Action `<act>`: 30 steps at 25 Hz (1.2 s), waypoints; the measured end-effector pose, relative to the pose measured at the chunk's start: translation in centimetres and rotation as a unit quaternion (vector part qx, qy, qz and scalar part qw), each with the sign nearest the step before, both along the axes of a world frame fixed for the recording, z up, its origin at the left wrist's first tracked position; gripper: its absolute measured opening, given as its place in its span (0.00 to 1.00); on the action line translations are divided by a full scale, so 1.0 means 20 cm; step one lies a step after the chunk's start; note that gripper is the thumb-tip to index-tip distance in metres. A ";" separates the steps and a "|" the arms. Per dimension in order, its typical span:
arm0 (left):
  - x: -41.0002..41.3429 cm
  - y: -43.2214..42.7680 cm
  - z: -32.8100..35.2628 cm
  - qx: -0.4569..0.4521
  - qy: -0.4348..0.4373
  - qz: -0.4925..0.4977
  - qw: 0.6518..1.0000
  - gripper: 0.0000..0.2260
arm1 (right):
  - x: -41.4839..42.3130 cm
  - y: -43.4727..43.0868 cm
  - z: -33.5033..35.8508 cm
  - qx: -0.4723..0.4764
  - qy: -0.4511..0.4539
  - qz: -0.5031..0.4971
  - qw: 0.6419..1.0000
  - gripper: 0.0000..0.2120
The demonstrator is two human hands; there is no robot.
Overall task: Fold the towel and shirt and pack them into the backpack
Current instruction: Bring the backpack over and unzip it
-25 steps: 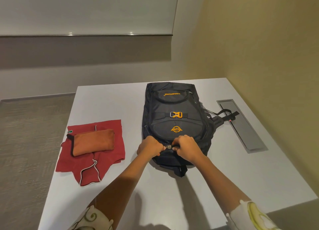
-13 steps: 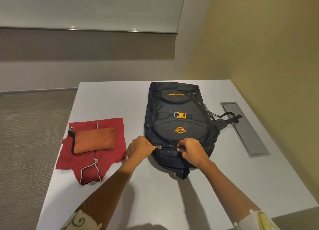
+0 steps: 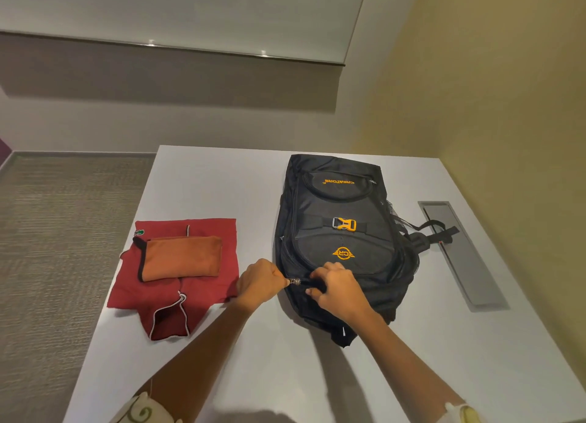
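I see the black fabric backpack with orange lettering and buckle (image 3: 341, 232) lying flat, front up, on the white table (image 3: 222, 375). Left of it, apart, the folded orange towel (image 3: 180, 257) rests on the folded red shirt (image 3: 177, 280). My left hand (image 3: 260, 281) is closed, pinching the metal zipper pull (image 3: 296, 282) at the backpack's near-left edge. My right hand (image 3: 337, 288) is curled, gripping the fabric beside the zipper.
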State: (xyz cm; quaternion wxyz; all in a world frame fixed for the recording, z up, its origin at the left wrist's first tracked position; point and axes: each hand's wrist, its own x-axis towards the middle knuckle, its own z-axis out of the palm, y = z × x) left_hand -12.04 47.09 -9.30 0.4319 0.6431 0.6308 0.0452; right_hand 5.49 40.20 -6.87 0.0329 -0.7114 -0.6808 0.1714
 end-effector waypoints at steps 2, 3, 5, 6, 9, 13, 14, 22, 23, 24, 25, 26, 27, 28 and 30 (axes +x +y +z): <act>0.00 0.00 0.00 0.000 -0.010 0.001 1.000 0.09 | -0.08 0.04 -0.02 0.007 -0.038 0.021 0.999 0.14; -0.01 0.00 -0.01 0.000 -0.012 0.003 1.000 0.09 | -0.10 0.06 -0.03 0.007 -0.058 0.030 0.998 0.13; -0.01 -0.01 -0.01 0.000 -0.011 0.008 1.000 0.09 | -0.12 0.07 -0.04 0.000 -0.082 0.033 0.996 0.11; -0.01 -0.02 -0.02 0.000 -0.009 0.011 1.000 0.09 | -0.12 0.07 -0.04 -0.002 -0.087 0.028 0.996 0.11; -0.03 -0.02 -0.03 0.004 0.008 0.017 1.000 0.08 | -0.12 0.08 -0.05 0.003 -0.090 0.017 0.996 0.10; -0.06 0.03 -0.03 0.028 0.031 0.016 0.999 0.07 | -0.10 0.08 -0.04 0.010 -0.084 0.021 0.996 0.10; -0.06 0.04 -0.03 0.039 0.040 0.013 0.998 0.07 | -0.09 0.08 -0.04 0.011 -0.078 0.021 0.997 0.10; -0.04 0.14 -0.07 0.114 0.091 0.008 0.989 0.08 | -0.05 0.11 0.04 0.037 -0.028 0.005 0.999 0.10; -0.03 0.16 -0.08 0.117 0.095 0.012 0.989 0.09 | -0.04 0.12 0.05 0.038 -0.023 0.000 0.999 0.10; -0.03 0.18 -0.09 0.119 0.099 0.017 0.988 0.09 | -0.03 0.12 0.06 0.038 -0.019 -0.004 0.999 0.10; -0.02 0.20 -0.10 0.121 0.103 0.020 0.987 0.09 | -0.02 0.13 0.07 0.039 -0.019 -0.004 0.999 0.10; -0.02 0.22 -0.11 0.123 0.107 0.022 0.986 0.09 | -0.02 0.13 0.08 0.039 -0.019 -0.003 0.999 0.09; -0.01 0.25 -0.12 0.126 0.111 0.024 0.985 0.09 | -0.01 0.13 0.08 0.039 -0.019 -0.001 0.999 0.09; 0.00 0.27 -0.13 0.128 0.114 0.026 0.985 0.09 | -0.01 0.13 0.09 0.038 -0.020 -0.002 0.999 0.09; 0.02 0.31 -0.14 0.133 0.119 0.028 0.984 0.09 | 0.01 0.14 0.10 0.039 -0.024 -0.008 0.999 0.08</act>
